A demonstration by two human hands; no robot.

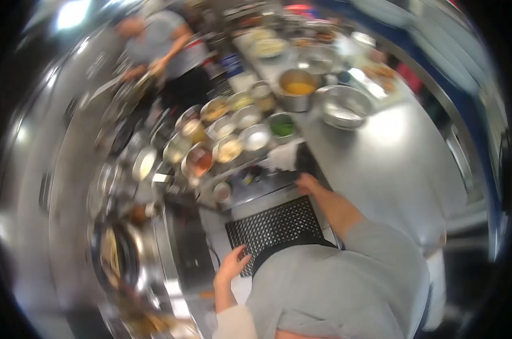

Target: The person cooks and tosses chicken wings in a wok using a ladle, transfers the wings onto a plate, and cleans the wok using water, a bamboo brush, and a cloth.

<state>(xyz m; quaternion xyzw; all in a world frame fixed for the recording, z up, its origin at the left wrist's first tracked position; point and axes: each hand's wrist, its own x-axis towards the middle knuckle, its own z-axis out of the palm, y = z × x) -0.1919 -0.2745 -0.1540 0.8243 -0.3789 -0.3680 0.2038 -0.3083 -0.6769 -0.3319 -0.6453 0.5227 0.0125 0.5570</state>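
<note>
My left hand (pixel 233 264) hangs over the floor beside a black perforated mat (pixel 275 226), its fingers apart and nothing in them. Farther right, my right hand (pixel 308 184) is at the edge of the metal counter, just below a white cloth (pixel 283 157) and a dark object (pixel 304 158). Blur hides whether its fingers grip either one. Beyond the cloth are several metal containers of ingredients, among them one with green contents (pixel 282 125) and one with white contents (pixel 255 138).
A co-worker (pixel 168 48) in a grey shirt stands at the upper left by the stove. On the right counter (pixel 400 164) are a pot of orange liquid (pixel 297 87) and a steel bowl (pixel 345 108). A large pan (pixel 113 254) is at lower left.
</note>
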